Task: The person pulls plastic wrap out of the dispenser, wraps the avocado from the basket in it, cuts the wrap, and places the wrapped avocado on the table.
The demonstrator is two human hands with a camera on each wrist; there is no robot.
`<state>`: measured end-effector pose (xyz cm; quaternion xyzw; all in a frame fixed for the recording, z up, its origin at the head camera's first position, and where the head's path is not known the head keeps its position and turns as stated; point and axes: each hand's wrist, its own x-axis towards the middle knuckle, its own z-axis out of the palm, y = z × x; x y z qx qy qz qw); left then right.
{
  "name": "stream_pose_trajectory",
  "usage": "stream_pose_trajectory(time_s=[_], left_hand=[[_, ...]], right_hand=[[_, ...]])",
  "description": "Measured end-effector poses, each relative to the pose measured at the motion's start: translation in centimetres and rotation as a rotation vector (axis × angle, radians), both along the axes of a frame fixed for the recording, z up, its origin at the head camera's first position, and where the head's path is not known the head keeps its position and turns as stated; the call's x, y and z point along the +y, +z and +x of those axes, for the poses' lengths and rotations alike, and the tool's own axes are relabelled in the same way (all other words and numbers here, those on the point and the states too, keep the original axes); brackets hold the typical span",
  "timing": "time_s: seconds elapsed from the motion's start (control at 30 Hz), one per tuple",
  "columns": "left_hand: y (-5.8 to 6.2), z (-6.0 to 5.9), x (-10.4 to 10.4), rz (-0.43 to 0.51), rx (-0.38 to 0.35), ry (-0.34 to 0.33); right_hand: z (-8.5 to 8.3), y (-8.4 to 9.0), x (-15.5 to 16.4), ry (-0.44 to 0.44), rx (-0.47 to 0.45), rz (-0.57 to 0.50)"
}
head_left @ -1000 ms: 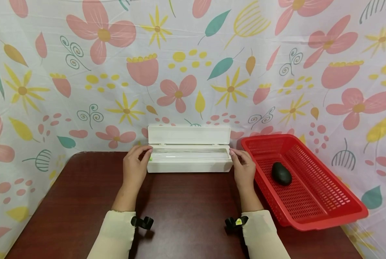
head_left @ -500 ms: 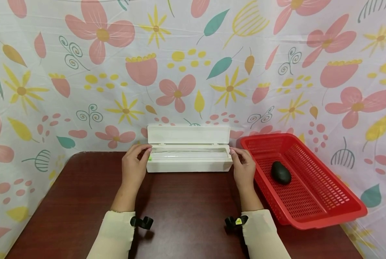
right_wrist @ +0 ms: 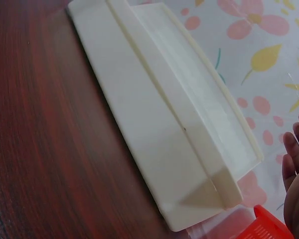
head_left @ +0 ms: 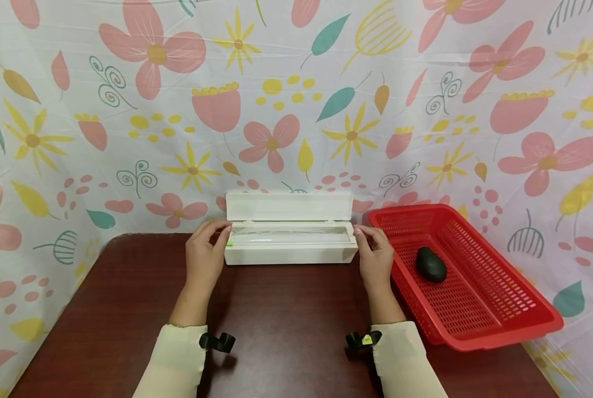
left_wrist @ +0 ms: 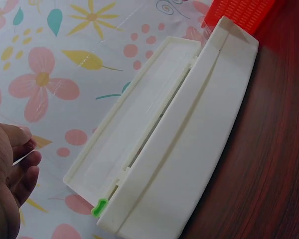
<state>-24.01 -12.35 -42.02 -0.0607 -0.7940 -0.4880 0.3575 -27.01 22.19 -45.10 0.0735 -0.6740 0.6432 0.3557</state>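
White dispenser box [head_left: 290, 243] set on the dark wooden table [head_left: 286, 331] against the floral backdrop cloth [head_left: 296, 99], lid [head_left: 289, 206] hinged up and standing open at the rear. Roll of clear film [head_left: 290, 236] seen inside the trough; small green tab [head_left: 230, 241] at the left end. Left hand [head_left: 204, 257] placed at the left end of the box, fingers curled over the top edge beside the green tab; from the left wrist view, fingertips [left_wrist: 27, 164] appear just off the lid corner, so firm grip cannot be confirmed. Right hand [head_left: 374, 257] placed at the right end of the box, fingers bent toward the rim; contact likewise not confirmed from the right wrist view. Both hands well apart, one at each end. Red perforated basket [head_left: 500, 309] just right of the box, tilted, overhanging the table edge. Dark oval object [head_left: 431, 264] lying in the basket. Black clips at both cream sleeves [head_left: 177, 359].
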Motion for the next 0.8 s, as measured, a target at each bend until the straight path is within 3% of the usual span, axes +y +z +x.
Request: stream_pose_trajectory(time_s=[0.23, 0.8], left_hand=[[0.1, 0.0, 0.0, 0.016, 0.010, 0.002], [0.5, 0.2, 0.1, 0.012, 0.091, 0.001]], right_hand=[[2.0, 2.5, -1.1, 0.018, 0.016, 0.000], [2.3, 3.2, -1.2, -0.006, 0.056, 0.016]])
